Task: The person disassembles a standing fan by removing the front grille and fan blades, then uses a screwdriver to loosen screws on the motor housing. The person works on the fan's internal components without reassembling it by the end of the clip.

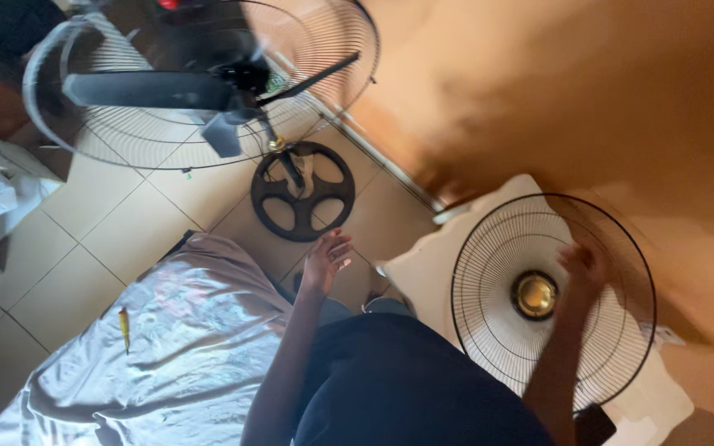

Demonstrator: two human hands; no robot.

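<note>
My right hand grips the wires of the round black fan guard at about 3 o'clock of its brass centre cap, the guard lying on a white slab whose edges run just beyond its rim. My left hand hangs open with fingers spread, holding nothing, over bare floor tiles. At its 12 o'clock sits the standing fan's round base, near but apart; at its 8 o'clock is the edge of a sheet-covered bed.

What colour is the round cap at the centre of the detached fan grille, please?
Gold, seen in the head view: the centre cap on the black grille.
</note>
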